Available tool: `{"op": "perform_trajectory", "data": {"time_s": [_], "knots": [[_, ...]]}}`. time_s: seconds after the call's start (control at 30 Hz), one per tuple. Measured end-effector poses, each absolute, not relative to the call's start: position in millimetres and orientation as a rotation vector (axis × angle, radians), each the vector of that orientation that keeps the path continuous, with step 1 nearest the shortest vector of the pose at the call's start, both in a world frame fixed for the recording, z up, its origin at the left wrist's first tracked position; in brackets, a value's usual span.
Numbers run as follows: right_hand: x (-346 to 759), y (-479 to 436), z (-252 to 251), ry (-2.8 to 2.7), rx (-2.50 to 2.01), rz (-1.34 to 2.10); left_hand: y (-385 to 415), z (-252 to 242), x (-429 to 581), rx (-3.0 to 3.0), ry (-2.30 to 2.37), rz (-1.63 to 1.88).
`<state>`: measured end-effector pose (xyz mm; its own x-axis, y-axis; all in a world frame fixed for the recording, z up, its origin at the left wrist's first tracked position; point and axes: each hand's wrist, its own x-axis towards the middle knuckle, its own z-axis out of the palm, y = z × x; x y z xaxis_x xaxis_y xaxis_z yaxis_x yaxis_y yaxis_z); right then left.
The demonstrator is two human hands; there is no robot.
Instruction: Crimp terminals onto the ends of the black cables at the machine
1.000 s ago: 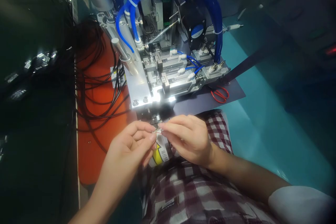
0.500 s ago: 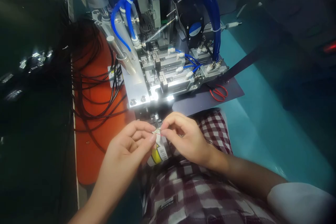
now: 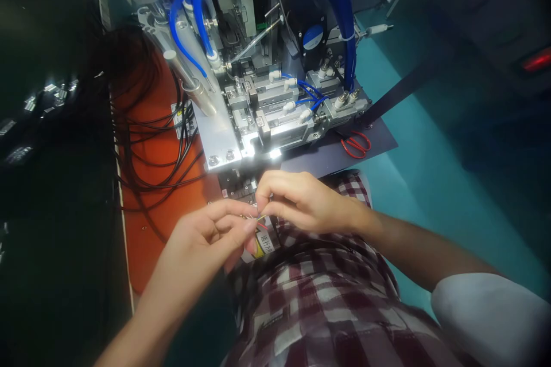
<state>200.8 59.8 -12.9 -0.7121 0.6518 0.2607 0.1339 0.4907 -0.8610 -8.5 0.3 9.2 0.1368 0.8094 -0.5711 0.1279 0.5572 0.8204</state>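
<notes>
Head view: fine coloured wire ends (image 3: pixel 259 219) are pinched between the fingertips of the left hand (image 3: pixel 206 241) and right hand (image 3: pixel 303 203), held just below the lit metal fixture (image 3: pixel 258 126), apparently for light.

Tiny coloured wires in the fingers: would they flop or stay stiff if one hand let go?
Probably floppy: the thin coloured wire ends look hair-fine and splay between the left hand and right hand. Likely very light, since fingertip pinches alone hold them. Being so thin, they could slip or kink easily.
</notes>
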Motion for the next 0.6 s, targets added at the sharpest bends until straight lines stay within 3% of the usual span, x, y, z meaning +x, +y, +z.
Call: {"op": "perform_trajectory", "data": {"time_s": [0.23,0.37,0.6], "knots": [[199.8,62.5,-15.7,-2.247,-0.544,1.128,-0.6,9.1,-6.3,0.92,1.399,0.554],[192.5,52.9,-19.1,-2.006,-0.807,1.115,-1.4,9.5,-2.2,0.869,1.491,0.632],[181.8,27.7,-28.2,-1.844,-0.883,0.811,-0.6,4.9,-1.9,0.837,1.483,0.71]]}}
